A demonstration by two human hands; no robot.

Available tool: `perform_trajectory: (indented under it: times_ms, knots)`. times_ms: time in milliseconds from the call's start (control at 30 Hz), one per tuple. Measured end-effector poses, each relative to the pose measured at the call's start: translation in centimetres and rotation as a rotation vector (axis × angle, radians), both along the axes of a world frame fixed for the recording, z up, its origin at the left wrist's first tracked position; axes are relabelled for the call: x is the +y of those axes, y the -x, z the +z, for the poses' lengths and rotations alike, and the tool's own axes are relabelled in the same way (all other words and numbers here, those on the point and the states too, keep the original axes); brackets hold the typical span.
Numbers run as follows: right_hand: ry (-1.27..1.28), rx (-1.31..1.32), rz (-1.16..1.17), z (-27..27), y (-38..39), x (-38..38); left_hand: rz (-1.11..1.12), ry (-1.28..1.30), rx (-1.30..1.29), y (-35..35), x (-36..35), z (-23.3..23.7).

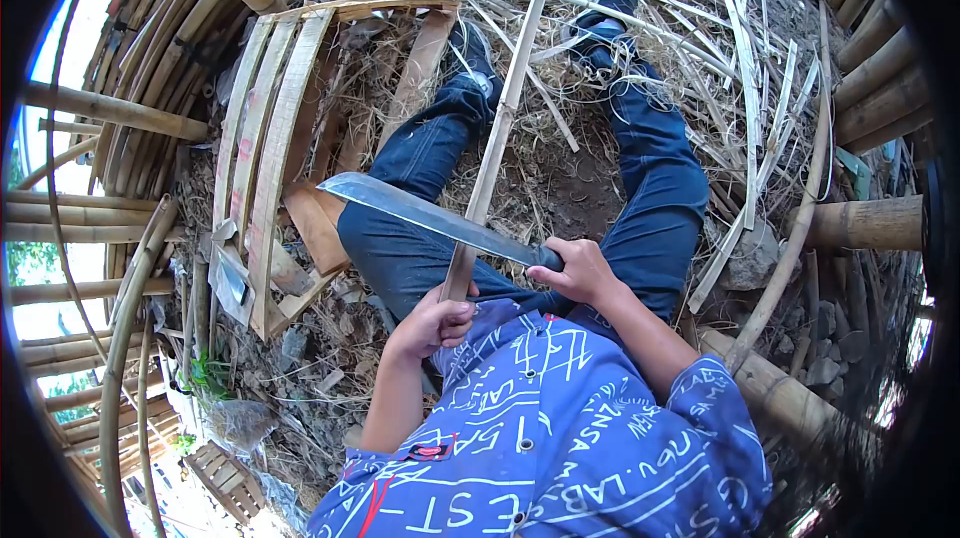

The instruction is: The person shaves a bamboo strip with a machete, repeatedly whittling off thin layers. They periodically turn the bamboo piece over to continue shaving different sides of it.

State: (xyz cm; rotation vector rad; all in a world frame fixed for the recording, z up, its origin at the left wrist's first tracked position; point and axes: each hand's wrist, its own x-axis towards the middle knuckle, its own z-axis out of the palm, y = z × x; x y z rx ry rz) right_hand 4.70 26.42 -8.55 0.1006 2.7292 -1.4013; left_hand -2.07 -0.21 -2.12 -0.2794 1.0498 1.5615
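Note:
My left hand (pixel 437 322) is closed round the near end of a long split bamboo strip (pixel 507 113), which runs forward and up between my legs. My right hand (pixel 580 271) grips the dark handle of a machete (pixel 425 218) near my lap. Its wide blade points left and lies across the strip, a little beyond my left fist. The blade's tip reaches over my left thigh. My blue printed shirt and dark trousers show below and around the hands.
A wooden slatted crate (pixel 268 153) lies at the left by my leg. Bamboo strips (pixel 745 88) and fibre shavings (pixel 640 28) litter the ground around my feet. Thick bamboo poles (pixel 865 225) stand at the right, more poles (pixel 115 113) at the left. A stone (pixel 752 256) rests near my right knee.

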Motion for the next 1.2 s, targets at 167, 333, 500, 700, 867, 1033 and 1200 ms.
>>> perform_trajectory:
  times_ms: [167, 333, 500, 700, 867, 1033, 1200]
  knots:
    - [0.058, -0.027, -0.011, 0.1, 0.1, -0.1, 0.115, -0.253, -0.218, 0.0, -0.4, -0.7]
    - [0.206, -0.055, -0.051, -0.3, 0.0, -0.1, 0.133, -0.319, -0.293, 0.0, -0.3, -0.9]
    - [0.321, -0.140, -0.090, 0.5, 0.1, 0.1, 0.164, -0.334, -0.352, -0.5, -0.1, -1.3]
    - [0.408, -0.151, -0.144, -0.1, -0.2, 0.1, 0.113, -0.230, -0.229, -0.6, -0.2, -1.0]
    - [0.397, -0.143, -0.139, 0.6, -0.2, -0.4, -0.033, -0.071, 0.108, -0.9, 0.0, 1.2]
    - [0.233, -0.097, -0.028, 2.7, 0.2, -1.9, -0.088, 0.066, 0.147, -1.6, 0.3, 0.5]
    - [0.087, -0.081, 0.117, 4.8, 0.7, -3.4, -0.063, 0.049, 0.068, -2.1, 0.9, -0.3]
